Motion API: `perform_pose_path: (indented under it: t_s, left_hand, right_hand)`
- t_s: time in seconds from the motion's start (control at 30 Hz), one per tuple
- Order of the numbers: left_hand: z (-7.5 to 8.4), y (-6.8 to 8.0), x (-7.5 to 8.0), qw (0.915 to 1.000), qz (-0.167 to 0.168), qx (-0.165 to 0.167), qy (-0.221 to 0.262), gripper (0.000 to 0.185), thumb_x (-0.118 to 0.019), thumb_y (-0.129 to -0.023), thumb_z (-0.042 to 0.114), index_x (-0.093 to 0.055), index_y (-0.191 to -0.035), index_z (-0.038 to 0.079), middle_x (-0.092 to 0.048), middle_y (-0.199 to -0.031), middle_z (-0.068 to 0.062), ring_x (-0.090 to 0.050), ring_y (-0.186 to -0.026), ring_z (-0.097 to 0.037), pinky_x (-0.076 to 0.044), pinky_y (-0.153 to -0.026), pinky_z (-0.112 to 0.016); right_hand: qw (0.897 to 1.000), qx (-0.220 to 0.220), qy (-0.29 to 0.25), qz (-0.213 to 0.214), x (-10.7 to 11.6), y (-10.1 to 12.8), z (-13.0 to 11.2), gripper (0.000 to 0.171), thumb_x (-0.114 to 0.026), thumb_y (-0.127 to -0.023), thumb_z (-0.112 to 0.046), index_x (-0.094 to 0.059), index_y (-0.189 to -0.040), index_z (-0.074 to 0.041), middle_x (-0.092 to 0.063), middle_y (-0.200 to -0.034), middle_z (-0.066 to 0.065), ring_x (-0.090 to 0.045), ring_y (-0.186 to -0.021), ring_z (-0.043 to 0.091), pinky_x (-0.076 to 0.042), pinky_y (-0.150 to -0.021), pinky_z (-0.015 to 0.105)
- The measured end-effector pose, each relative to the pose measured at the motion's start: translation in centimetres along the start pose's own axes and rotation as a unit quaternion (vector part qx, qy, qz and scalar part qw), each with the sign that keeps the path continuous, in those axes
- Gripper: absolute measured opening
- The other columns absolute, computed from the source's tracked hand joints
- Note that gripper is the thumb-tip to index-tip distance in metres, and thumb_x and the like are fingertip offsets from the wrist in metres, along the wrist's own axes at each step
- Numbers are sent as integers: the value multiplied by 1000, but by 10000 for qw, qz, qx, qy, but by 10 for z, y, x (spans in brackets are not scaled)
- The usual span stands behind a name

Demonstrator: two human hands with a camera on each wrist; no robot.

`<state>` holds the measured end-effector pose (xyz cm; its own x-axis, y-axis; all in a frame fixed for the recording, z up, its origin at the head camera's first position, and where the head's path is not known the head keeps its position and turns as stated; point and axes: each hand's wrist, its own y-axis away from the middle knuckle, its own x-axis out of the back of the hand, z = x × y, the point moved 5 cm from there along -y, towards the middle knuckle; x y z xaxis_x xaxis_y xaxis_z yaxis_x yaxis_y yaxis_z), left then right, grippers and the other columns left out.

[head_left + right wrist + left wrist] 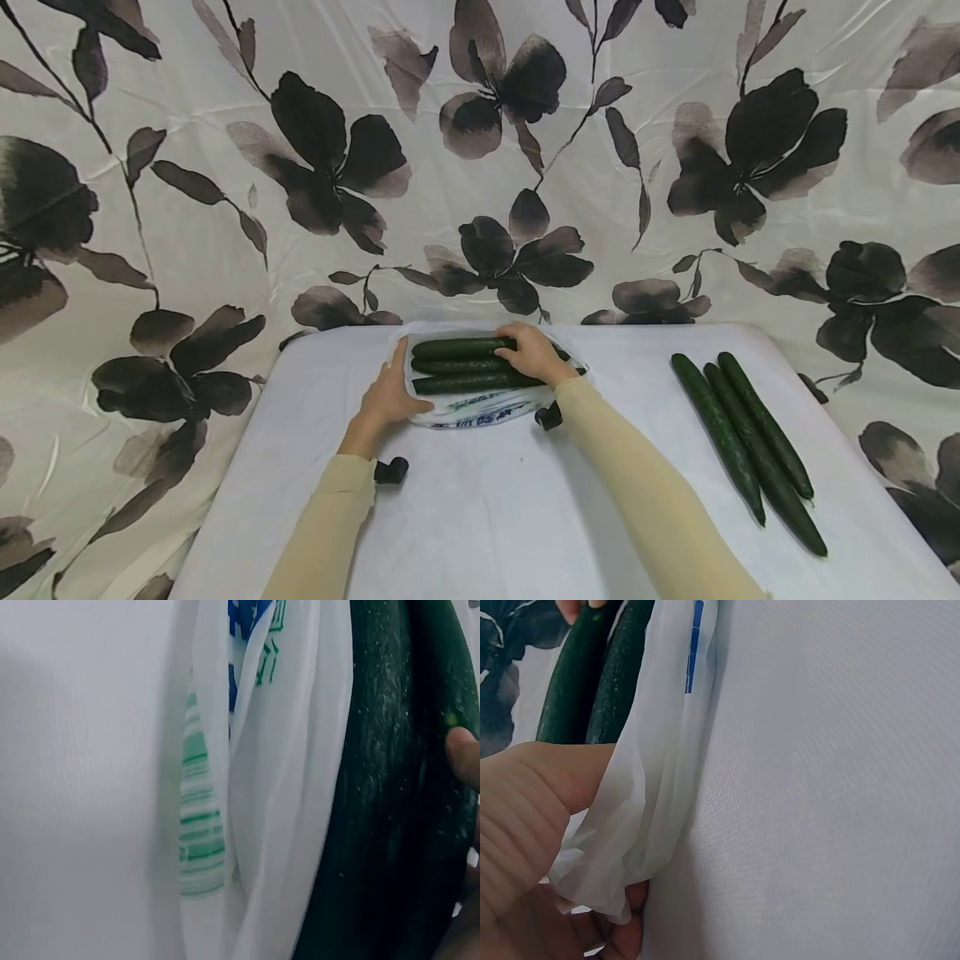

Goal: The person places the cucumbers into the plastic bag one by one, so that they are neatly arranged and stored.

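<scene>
So there's a white table (480, 517) pushed up against a big floral backdrop cloth (225, 167), and both hands are busy at the far edge of it with a thin white plastic bag (480, 412) that has blue and green print on it. Three dark green cucumbers (457, 365) are lying side by side across the bag, basically stacked front to back, with the bag bunched around them. The left hand (390, 396) is at the bag's left end, and the left wrist view shows the thumb and fingers pinching a fold of the thin plastic right next to the cucumber tips, so it's got a proper grip on the bag edge. The right hand (534, 354) is draped over the right part of the cucumbers, fingers curled down over the top ones; from the right wrist view you only get one fingertip against the bumpy green skin, so I can't say for sure if it's a real grip or just resting there, but it looks wrapped around them. Off to the right, well apart from the bag, three more long cucumbers (750, 450) lie loose on the table, touching each other and angled diagonally. Both arms are in pale yellow sleeves (645, 500) with small black wrist cameras (392, 471) strapped on.
</scene>
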<state>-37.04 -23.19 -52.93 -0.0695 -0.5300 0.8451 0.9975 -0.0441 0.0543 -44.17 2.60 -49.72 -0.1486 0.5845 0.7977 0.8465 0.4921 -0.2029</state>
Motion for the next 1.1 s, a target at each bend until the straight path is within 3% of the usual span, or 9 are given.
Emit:
perform_pose_path:
  t_s: [0.2,0.4,0.77,1.1]
  left_hand:
    - [1,1,-2,9999,-120,44,-28,133,-88,-69,36,12,-155,24,-27,-151,-31,-37,-125,-59,-36,-94,-69]
    - [2,2,-2,9999,-148,31,22,132,-88,-69,36,11,-156,23,-26,-152,-30,-31,-130,-58,-32,-96,-71]
    - [4,3,-1,9998,-185,39,-68,131,-87,-70,38,11,-156,23,-25,-150,-34,-36,-125,-60,-36,-94,-69]
    - [2,6,2,9999,-122,-30,-78,133,-87,-70,38,12,-156,20,-29,-146,-38,-49,-113,-57,-44,-87,-64]
  right_hand:
    - [9990,-239,264,-283,1,4,8,34,-72,-90,-24,-66,-121,-10,-66,-119,5,-59,-113,22,-45,-96,38]
    - [9985,-466,175,-212,11,11,23,37,-76,-87,-26,-68,-121,-13,-66,-121,3,-58,-116,23,-43,-99,40]
    - [9948,-898,-170,443,17,20,44,35,-77,-85,-27,-70,-117,-15,-64,-124,4,-55,-120,25,-40,-102,40]
    - [9932,-958,-134,651,15,31,41,45,-78,-85,-29,-65,-125,-13,-60,-129,6,-52,-123,28,-40,-102,44]
